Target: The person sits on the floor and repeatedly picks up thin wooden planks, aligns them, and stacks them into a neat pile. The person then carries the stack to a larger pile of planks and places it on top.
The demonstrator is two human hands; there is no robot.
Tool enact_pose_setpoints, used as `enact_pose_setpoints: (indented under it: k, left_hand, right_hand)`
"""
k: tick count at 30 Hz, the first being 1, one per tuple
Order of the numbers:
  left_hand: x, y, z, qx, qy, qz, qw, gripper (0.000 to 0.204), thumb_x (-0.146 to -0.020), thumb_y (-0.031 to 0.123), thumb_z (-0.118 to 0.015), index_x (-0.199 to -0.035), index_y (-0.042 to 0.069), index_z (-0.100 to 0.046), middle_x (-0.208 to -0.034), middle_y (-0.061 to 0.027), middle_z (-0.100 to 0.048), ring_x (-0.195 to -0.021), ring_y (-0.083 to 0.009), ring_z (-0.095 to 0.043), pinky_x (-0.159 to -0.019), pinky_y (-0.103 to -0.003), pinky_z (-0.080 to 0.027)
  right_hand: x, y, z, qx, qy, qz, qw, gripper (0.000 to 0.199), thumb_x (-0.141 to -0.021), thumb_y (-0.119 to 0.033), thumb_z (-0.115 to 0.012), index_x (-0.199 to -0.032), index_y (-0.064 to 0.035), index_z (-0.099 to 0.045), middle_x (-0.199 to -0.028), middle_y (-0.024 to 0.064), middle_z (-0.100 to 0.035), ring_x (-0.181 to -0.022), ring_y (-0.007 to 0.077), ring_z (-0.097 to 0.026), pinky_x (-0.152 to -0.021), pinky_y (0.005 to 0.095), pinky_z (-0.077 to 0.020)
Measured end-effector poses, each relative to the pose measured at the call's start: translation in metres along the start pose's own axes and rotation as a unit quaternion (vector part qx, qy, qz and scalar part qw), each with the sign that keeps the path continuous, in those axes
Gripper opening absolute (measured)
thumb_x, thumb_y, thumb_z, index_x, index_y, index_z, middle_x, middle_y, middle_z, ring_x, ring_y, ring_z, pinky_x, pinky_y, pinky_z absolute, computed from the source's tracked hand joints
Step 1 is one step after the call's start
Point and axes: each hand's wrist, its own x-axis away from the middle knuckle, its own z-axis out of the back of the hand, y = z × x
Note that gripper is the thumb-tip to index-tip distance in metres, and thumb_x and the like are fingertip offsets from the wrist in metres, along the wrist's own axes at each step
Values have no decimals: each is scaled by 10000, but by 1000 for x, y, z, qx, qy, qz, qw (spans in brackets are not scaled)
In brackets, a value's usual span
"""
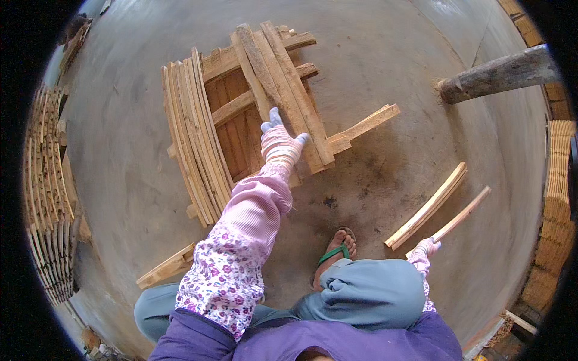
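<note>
My left hand (282, 141), wrapped in pale cloth with the fingertips bare, reaches forward with thumb and fingers apart. It is at the near end of several wooden strips (288, 90) lying across a low wooden frame (232, 108); whether it touches them I cannot tell. More narrow strips (195, 138) lie side by side along the frame's left part. Down at the right, my right hand (426, 246) is closed around a single thin wooden strip (462, 212), whose far end points away to the right. A small bundle of strips (428, 207) lies on the floor just left of it.
A round wooden post (497, 75) stands at the right. Stacked wood slats (551, 222) line the right rim, and a rack of strips (51, 198) fills the left. A short wood piece (165, 266) lies by my left knee; my sandalled foot (337, 253) is on the floor.
</note>
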Motion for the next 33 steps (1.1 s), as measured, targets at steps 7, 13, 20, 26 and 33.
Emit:
enact_pose_setpoints:
  k: [7,13,20,26,33]
  left_hand:
    - [-21,-69,13,411,-136,19,901,622,-868,7,-657,-1457,41,-459,-1129,-97,-685,-974,-220,-671,-850,-345,-561]
    - [-3,-91,26,663,-83,101,737,320,-947,119,-624,-1263,84,-584,-932,-82,-666,-754,-246,-656,-691,-390,-565]
    - [-11,-107,36,747,-148,82,643,326,-1002,392,-631,-1154,105,-620,-954,-41,-645,-786,-191,-646,-659,-350,-566]
    - [2,-116,56,710,-170,5,683,494,-1020,410,-576,-1378,72,-542,-1099,-97,-668,-946,-257,-669,-778,-397,-603]
    - [36,-113,29,609,-181,-7,772,567,-1010,394,-611,-1425,27,-491,-1252,-118,-627,-1156,-242,-582,-1014,-372,-447]
  right_hand:
    - [22,-17,-36,93,-39,-37,994,934,-883,-585,-631,-1556,-54,-260,-1434,287,-517,-1267,427,-564,-1062,482,-456]
    - [60,-61,-48,169,-102,-16,980,1121,-803,-708,-680,-1587,-79,-184,-1446,298,-499,-1284,443,-549,-1068,507,-445]
    - [29,-74,-54,201,-93,-13,975,1047,-843,-583,-708,-1602,-121,-155,-1467,284,-475,-1322,438,-512,-1076,523,-438]
    - [117,-195,-17,-187,-270,407,852,646,-928,-250,-709,-1478,-54,-431,-1305,213,-606,-1156,328,-618,-1034,424,-459]
    - [370,-308,68,82,-894,171,407,705,-985,-327,-655,-1541,-59,-315,-1176,102,-647,-798,143,-666,-677,297,-568]
